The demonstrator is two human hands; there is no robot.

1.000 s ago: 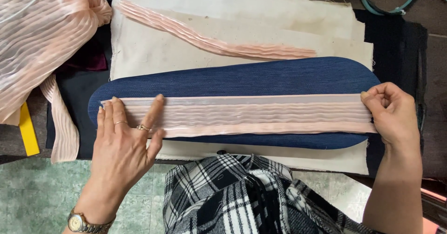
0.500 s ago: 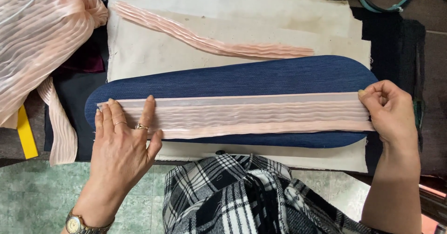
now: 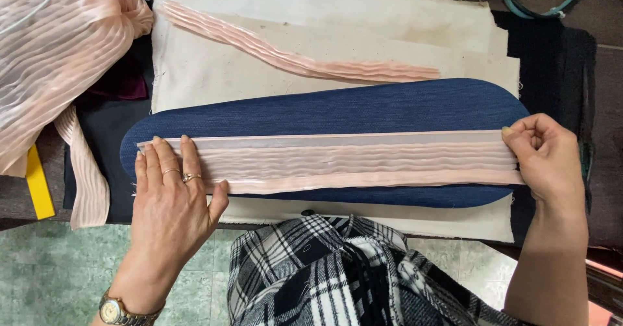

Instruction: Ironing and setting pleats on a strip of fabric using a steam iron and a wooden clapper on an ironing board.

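Stretching pink pleated strip (image 3: 357,162) flat

Place: sewing workshop | signs: padded pressing board (image 3: 363,108), pleated pink fabric heap (image 3: 58,53), canvas cloth (image 3: 324,14)

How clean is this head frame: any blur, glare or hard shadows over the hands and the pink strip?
Head view: sharp throughout, light even and soft; left hand and right hand show no motion blur; pleats of the pink strip read clearly on the blue padded board; faint sheen along the strip's lower edge, no blown glare; only thin shadows under the hands.
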